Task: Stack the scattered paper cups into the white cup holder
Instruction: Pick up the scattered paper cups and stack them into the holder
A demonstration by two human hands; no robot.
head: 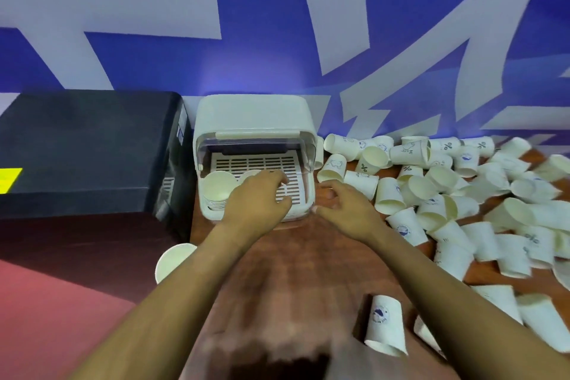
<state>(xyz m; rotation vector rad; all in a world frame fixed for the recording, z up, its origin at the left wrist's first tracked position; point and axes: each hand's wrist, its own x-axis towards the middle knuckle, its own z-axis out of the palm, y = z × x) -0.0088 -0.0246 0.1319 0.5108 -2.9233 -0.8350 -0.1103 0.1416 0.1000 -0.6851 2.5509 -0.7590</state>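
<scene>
One short stack of cups [216,191] sits in the white holder [254,157], front-left; dozens more cups [447,194] lie scattered on worktop [302,271] to the right. Left hand [257,197] over grille, right hand [342,205] beside holder, both loose, holding nothing. Barely begun.

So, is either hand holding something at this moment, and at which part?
It cannot be told for sure: the left hand, fingers curled, is in the white plastic cup holder, covering a white paper cup; the right hand holds nothing.

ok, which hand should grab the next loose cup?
Right hand: probably, it sits empty beside the scattered cups. Left hand reaches over the white cup holder, away from the pile.
</scene>
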